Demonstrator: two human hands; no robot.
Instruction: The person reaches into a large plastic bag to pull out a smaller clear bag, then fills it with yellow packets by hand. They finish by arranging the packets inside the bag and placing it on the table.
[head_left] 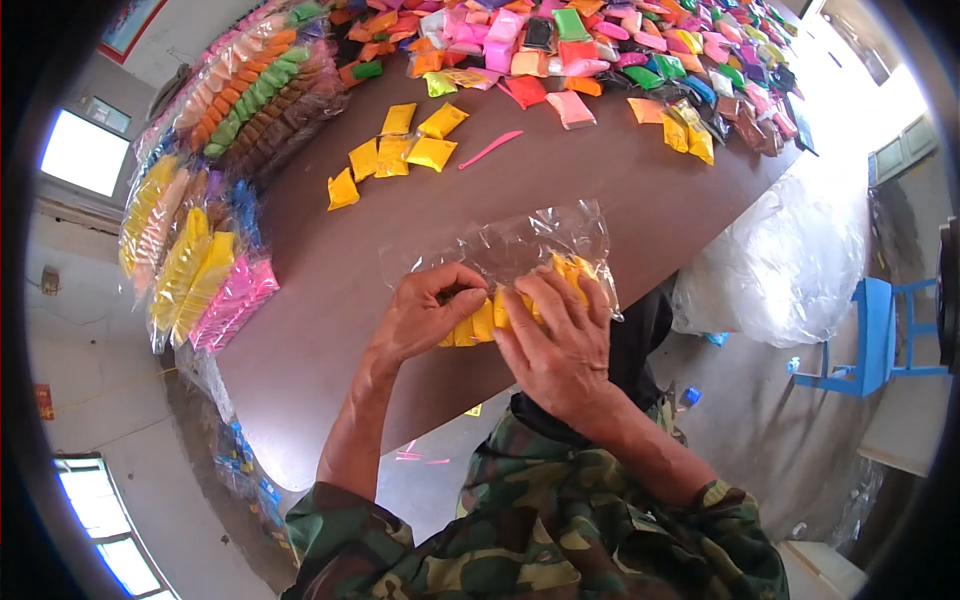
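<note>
A clear plastic bag (560,225) lies near the table's front edge with a row of yellow packets (483,322) inside. My left hand (430,308) is at the bag's left end, thumb and fingertips pinched together; what they hold is too small to make out. My right hand (562,335) lies over the packets, its fingers bent and wrapped over the row, hiding part of it. Beyond the bag, several loose yellow packets (394,155) lie on the brown table (330,255). A pink strip (490,148) is to their right.
A large pile of colourful packets (575,50) covers the far side. Filled clear bags (205,265) are stacked along the left edge. Right of the table are a big translucent plastic bag (780,260) and a blue chair (872,335).
</note>
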